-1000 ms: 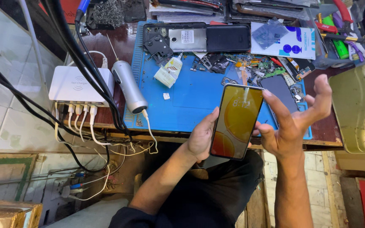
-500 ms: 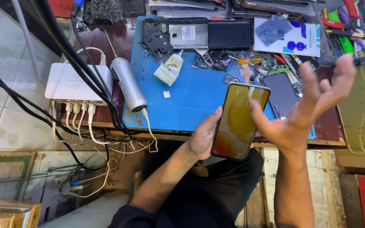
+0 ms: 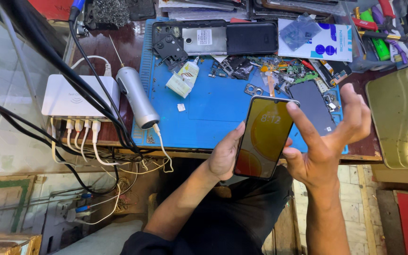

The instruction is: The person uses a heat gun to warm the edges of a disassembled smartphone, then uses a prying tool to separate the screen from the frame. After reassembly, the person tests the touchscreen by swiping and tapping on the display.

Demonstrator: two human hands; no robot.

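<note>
- The left hand [image 3: 224, 158] holds a phone [image 3: 265, 138] by its left edge, thumb along the side and fingers behind, so the lit yellow screen faces up toward the eyes; the left grip is clenched on the phone.
- The phone sits in the air over the near edge of the desk [image 3: 109, 52], above the blue mat [image 3: 213, 108], tilted slightly with its top toward the desk.
- The right hand [image 3: 324, 141] holds nothing, fingers spread wide; its forefinger reaches over the upper right corner of the screen, seemingly so it can touch the glass while the other hand steadies the case; whether the fingertip touches I cannot tell.
- On the mat behind the phone lie a dark glass panel [image 3: 312, 106], small circuit parts [image 3: 279, 66] and an opened phone back [image 3: 213, 38]; these crowd the far and right side.
- A silver handheld tool [image 3: 138, 97] lies on the mat's left edge, its cable trailing off the front; a white charging hub [image 3: 79, 97] with several cables stands just left of it.
- Open room lies in the mat's middle and over the lap below; a yellowish box [image 3: 397, 118] closes in the right.
</note>
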